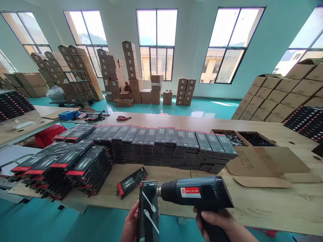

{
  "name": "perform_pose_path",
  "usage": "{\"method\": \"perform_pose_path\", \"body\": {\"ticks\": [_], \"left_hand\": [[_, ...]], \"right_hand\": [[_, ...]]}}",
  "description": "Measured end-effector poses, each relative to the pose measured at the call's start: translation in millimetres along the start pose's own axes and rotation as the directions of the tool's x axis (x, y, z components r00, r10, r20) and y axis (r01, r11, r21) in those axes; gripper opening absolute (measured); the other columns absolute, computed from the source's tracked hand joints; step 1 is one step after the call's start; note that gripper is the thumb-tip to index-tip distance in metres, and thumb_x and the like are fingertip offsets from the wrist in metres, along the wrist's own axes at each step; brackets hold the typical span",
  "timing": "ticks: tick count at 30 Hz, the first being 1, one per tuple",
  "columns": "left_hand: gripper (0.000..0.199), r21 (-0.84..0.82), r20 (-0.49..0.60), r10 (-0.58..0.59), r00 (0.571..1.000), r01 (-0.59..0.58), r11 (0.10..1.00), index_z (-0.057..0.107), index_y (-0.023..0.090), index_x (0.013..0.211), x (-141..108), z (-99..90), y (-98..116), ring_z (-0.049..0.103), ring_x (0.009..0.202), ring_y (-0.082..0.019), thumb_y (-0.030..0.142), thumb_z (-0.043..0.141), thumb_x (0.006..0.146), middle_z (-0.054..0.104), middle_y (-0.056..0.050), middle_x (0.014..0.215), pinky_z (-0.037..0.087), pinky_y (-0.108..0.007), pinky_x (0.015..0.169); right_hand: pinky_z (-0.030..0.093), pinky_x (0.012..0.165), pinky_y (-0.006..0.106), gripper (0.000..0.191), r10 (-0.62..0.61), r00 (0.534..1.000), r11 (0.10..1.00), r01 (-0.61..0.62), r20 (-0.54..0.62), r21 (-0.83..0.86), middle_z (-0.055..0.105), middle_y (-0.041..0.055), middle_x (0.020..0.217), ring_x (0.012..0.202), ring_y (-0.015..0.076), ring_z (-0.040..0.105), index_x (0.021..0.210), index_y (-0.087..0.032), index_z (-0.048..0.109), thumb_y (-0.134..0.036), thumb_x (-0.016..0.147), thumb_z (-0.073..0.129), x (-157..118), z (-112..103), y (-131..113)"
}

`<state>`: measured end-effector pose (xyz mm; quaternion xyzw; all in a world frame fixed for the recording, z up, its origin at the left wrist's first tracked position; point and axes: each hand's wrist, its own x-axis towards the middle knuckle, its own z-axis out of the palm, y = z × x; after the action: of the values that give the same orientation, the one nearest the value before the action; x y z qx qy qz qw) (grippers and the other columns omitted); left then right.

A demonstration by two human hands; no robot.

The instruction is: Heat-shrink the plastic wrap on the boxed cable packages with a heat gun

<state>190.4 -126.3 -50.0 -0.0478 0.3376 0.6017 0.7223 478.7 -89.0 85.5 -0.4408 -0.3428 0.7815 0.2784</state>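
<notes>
My left hand grips a black cable box with white cables pictured on its face, held upright at the table's front edge. In my right hand is a black heat gun with a red label, fingers wrapped round its handle. The gun's metal nozzle points left and overlaps the box's upper right edge in view; whether they touch I cannot tell. Just behind, a single black and red cable box lies slanted on the table.
Stacks of black boxes run across the wooden table, with shiny wrapped piles at left. An opened flattened carton lies at right, near cartons of small black parts. Brown cartons line the wall.
</notes>
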Motion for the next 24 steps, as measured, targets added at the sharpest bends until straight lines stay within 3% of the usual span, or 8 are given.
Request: {"method": "perform_pose_path", "body": {"ticks": [3, 7, 10, 14, 19, 24], "left_hand": [[0.046, -0.003, 0.036, -0.053, 0.998, 0.054, 0.999, 0.067, 0.010, 0.121, -1, -6.0, -1, 0.076, 0.079, -0.031, 0.035, 0.066, 0.083, 0.079, -0.014, 0.087, 0.060, -0.041, 0.075], [0.033, 0.051, 0.002, -0.062, 0.998, 0.062, 0.997, 0.072, 0.011, 0.107, 2, -8.0, -3, 0.075, 0.066, -0.027, 0.032, 0.067, 0.083, 0.078, -0.012, 0.077, 0.060, -0.036, 0.064], [0.023, 0.112, -0.036, -0.061, 0.997, 0.065, 0.992, 0.074, 0.010, 0.094, 3, -6.4, -4, 0.074, 0.062, -0.024, 0.029, 0.067, 0.085, 0.078, -0.011, 0.074, 0.060, -0.033, 0.061], [0.022, 0.139, -0.062, -0.085, 0.994, 0.093, 0.986, 0.073, 0.008, 0.091, 1, -2.3, -5, 0.074, 0.064, -0.024, 0.028, 0.067, 0.085, 0.078, -0.012, 0.075, 0.060, -0.031, 0.062], [0.021, 0.166, -0.120, -0.070, 0.990, 0.090, 0.982, 0.073, 0.008, 0.087, -2, 6.4, -4, 0.072, 0.055, -0.023, 0.028, 0.066, 0.086, 0.077, -0.011, 0.068, 0.058, -0.030, 0.054], [0.021, 0.151, -0.123, -0.071, 0.990, 0.089, 0.984, 0.073, 0.007, 0.086, -5, 13.1, -3, 0.072, 0.053, -0.023, 0.027, 0.065, 0.087, 0.076, -0.011, 0.065, 0.058, -0.029, 0.051]], "right_hand": [[0.042, 0.047, 0.020, 0.043, 0.010, 0.995, 0.991, 0.003, -0.095, 0.131, 0.070, 0.0040, 0.075, 0.055, 0.0118, 0.060, 0.092, -0.015, 0.072, -0.048, 0.068, 0.083, 4, -7, 0], [0.041, 0.047, 0.019, 0.043, 0.023, 1.000, 0.982, -0.018, -0.021, 0.188, 0.071, 0.0054, 0.075, 0.056, 0.0118, 0.062, 0.094, -0.013, 0.072, -0.045, 0.068, 0.083, 5, 1, 4], [0.042, 0.046, 0.022, 0.047, -0.042, 0.999, 0.989, 0.039, 0.018, 0.146, 0.071, 0.0064, 0.077, 0.057, 0.0136, 0.062, 0.096, -0.012, 0.070, -0.048, 0.069, 0.081, 8, 8, 9], [0.044, 0.046, 0.024, 0.052, -0.109, 0.994, 0.992, 0.110, -0.019, 0.065, 0.070, 0.0054, 0.075, 0.057, 0.0153, 0.062, 0.097, -0.012, 0.067, -0.051, 0.066, 0.083, 14, 10, 12], [0.042, 0.048, 0.024, 0.056, -0.085, 0.996, 0.996, 0.085, 0.034, 0.005, 0.070, 0.0058, 0.077, 0.057, 0.0148, 0.062, 0.100, -0.012, 0.065, -0.052, 0.066, 0.082, 12, 16, 8], [0.044, 0.050, 0.026, 0.055, -0.108, 0.992, 0.993, 0.105, -0.060, -0.056, 0.068, 0.0049, 0.077, 0.059, 0.0155, 0.061, 0.097, -0.013, 0.065, -0.054, 0.065, 0.081, 13, 18, -1]]}}
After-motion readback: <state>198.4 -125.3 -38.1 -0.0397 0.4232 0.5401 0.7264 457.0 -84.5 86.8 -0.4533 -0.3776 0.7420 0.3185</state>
